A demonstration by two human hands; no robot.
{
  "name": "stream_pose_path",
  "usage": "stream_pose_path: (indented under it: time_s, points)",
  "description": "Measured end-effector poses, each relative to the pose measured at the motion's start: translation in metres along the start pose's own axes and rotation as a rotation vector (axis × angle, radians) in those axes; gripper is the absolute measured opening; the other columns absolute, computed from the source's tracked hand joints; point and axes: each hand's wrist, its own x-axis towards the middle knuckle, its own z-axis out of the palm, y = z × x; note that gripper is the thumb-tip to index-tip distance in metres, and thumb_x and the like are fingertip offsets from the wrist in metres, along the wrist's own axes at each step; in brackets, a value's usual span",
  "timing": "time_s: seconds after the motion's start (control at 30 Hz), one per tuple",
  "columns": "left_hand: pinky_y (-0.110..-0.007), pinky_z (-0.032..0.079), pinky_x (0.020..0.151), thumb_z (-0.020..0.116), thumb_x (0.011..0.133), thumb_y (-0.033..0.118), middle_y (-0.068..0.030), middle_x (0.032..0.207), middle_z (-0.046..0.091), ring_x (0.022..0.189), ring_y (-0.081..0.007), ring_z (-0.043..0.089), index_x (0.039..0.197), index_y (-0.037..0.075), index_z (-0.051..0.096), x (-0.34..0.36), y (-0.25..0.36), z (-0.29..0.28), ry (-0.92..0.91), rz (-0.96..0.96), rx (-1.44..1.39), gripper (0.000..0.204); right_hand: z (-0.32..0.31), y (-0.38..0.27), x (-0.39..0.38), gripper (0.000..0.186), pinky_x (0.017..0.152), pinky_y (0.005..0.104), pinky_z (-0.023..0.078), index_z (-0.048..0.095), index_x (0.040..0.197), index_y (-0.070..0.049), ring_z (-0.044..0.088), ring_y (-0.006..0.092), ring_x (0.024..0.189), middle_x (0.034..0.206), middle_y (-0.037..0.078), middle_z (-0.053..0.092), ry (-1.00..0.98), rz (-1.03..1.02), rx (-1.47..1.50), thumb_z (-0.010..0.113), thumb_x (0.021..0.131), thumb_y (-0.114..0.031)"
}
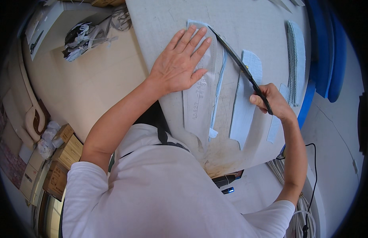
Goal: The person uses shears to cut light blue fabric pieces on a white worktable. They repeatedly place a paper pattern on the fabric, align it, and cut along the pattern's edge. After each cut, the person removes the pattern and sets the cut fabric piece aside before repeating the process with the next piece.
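Observation:
My left hand (178,61) lies flat with fingers spread on a whitish, translucent pattern sheet (196,107) with printed marks. Light-blue fabric shows past the sheet's far end, and a thin blue fabric strip (219,91) runs along its right side. In my right hand (276,102) is a pair of long black scissors (241,66), angled far and left, the tip at the fabric's far corner. How far the blades are apart cannot be made out. Under the scissors lies a cut light-blue fabric piece (244,105); a narrower fabric piece (274,127) is near my right wrist.
A stack of light-blue fabric pieces (296,63) lies along the right side of the pale table (160,23). Beyond that edge stand blue padded shapes (335,55). Cloth scraps (78,39) hang at the far left, with cardboard boxes (57,178) lower down. A black cable (314,174) hangs at right.

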Motion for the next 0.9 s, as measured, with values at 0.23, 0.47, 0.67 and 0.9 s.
stream_pose_path:
  time_s: [0.23, 0.47, 0.67, 0.9]
  points:
    - [-0.046, 0.018, 0.122, 0.061, 0.090, 0.042, -0.0156, 0.161, 0.026, 0.148, -0.0339, 0.023, 0.152, 0.006, 0.036, 0.000, 0.000, -0.001, -0.008, -0.006, -0.049, 0.076, -0.018, -0.001, 0.006, 0.068, 0.037, 0.0235, 0.037, 0.056, 0.058, -0.010, 0.049, 0.0109, 0.037, 0.045, -0.002, 0.046, -0.035, -0.017, -0.042, 0.082, 0.060, -0.073]
    - [-0.047, 0.019, 0.122, 0.062, 0.089, 0.042, -0.0180, 0.159, 0.028, 0.147, -0.0355, 0.025, 0.151, 0.004, 0.037, 0.000, 0.000, -0.002, -0.001, 0.003, -0.054, 0.076, -0.039, -0.004, 0.013, 0.071, 0.038, 0.0222, 0.042, 0.059, 0.061, -0.008, 0.054, 0.0122, 0.039, 0.045, -0.002, 0.047, -0.037, -0.048, -0.076, 0.082, 0.057, -0.075]
    - [-0.047, 0.019, 0.122, 0.062, 0.089, 0.042, -0.0193, 0.159, 0.028, 0.147, -0.0358, 0.025, 0.151, 0.004, 0.038, -0.001, -0.001, -0.001, 0.014, 0.004, -0.073, 0.077, -0.041, -0.010, 0.016, 0.069, 0.037, 0.0225, 0.039, 0.059, 0.060, -0.009, 0.051, 0.0120, 0.038, 0.044, -0.002, 0.046, -0.022, -0.043, -0.109, 0.082, 0.058, -0.074]
    - [-0.046, 0.019, 0.121, 0.063, 0.088, 0.042, -0.0193, 0.159, 0.028, 0.147, -0.0356, 0.025, 0.150, 0.004, 0.038, 0.000, -0.001, -0.002, 0.013, -0.002, -0.085, 0.077, -0.051, -0.009, 0.023, 0.072, 0.037, 0.0219, 0.035, 0.063, 0.065, -0.006, 0.047, 0.0110, 0.036, 0.045, -0.003, 0.045, -0.085, -0.026, -0.166, 0.080, 0.059, -0.076]
